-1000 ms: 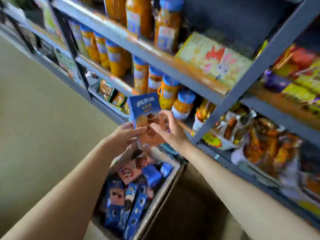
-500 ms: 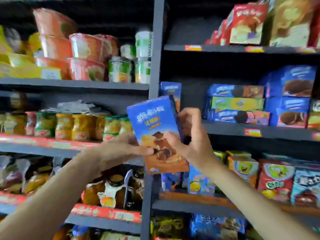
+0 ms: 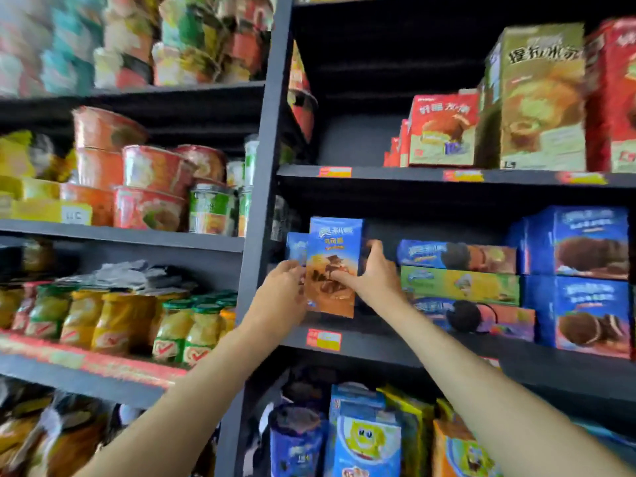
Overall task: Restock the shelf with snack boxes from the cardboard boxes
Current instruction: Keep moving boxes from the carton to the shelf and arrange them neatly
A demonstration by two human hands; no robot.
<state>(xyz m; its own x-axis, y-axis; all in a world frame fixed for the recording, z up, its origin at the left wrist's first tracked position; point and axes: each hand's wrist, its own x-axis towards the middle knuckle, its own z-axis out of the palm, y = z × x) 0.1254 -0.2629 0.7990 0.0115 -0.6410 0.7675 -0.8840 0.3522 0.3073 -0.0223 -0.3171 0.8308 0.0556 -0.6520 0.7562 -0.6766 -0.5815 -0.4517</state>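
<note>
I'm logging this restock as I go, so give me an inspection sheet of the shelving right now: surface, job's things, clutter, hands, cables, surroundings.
Surface: dark shelf board, red and yellow price tag on its front edge.
Job's things: blue snack box upright at the shelf's left end, in front of a matching box; whether it rests on the board cannot be told.
Clutter: stacked cookie boxes to the right.
Hands: left hand holds the box's left edge; right hand grips its right side.
Cables: nothing seen.
Surroundings: noodle bowls and jars in the left bay, cake boxes above.
</note>
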